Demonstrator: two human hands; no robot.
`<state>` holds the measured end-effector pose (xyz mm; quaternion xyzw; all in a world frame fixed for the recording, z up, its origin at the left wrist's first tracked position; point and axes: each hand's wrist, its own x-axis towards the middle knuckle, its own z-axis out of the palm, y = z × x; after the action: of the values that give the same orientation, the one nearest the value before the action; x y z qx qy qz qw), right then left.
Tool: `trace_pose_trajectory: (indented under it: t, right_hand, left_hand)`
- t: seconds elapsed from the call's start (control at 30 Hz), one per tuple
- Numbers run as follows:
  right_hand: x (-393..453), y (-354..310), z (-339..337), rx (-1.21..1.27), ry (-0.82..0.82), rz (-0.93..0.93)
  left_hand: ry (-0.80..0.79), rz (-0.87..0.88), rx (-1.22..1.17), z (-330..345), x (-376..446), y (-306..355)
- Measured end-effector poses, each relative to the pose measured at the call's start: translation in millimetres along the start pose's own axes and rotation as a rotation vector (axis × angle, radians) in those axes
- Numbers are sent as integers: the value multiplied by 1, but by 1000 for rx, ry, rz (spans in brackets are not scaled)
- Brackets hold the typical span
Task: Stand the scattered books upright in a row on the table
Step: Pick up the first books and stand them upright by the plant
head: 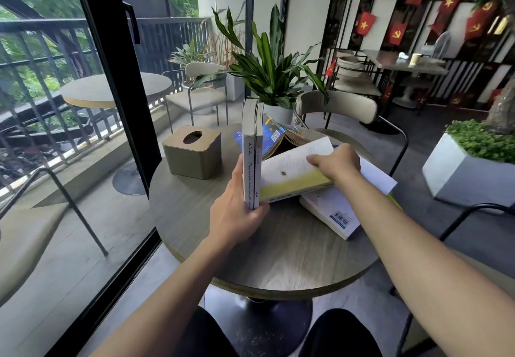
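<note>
Two thin books (252, 144) stand upright, spines toward me, on the round wooden table (217, 234). My left hand (237, 211) clasps their lower edge and left side. My right hand (335, 162) grips the top edge of a white and yellow book (292, 172), which is tilted with its left end against the upright pair. Under it lies a white book (331, 211) with a barcode, flat on the table. Behind, a blue book (274, 133) lies open and askew.
A tan tissue box (192, 151) stands on the table left of the books. A beige chair (337, 108) and a potted plant (271, 72) are behind the table. A glass door frame (111, 77) runs along the left.
</note>
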<state>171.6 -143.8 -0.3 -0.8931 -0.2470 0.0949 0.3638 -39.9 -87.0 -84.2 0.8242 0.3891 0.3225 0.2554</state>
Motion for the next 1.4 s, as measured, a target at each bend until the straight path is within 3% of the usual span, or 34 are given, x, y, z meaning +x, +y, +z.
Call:
trace_pose_trajectory:
  t: [0.17, 0.47, 0.7, 1.0, 1.23, 1.4]
  right_hand:
    - [-13, -19, -13, 181, -90, -110]
    - [-45, -47, -18, -3, -17, -377]
    - [-62, -64, -10, -15, -86, -523]
    - [-76, -67, -11, -101, -49, -664]
    - [-82, -71, -9, -12, -81, -702]
    - [-84, -65, 0, 36, -218, -715]
  left_hand:
    - [-21, 9, 15, 0, 0, -1]
    - [-45, -6, 12, -3, -1, 2]
    - [-92, 19, -102, -14, -1, 2]
    - [-77, -19, -96, -17, 3, 12]
    - [-93, 37, -91, -16, 7, 12]
    - [-85, 12, -89, -18, 9, 9]
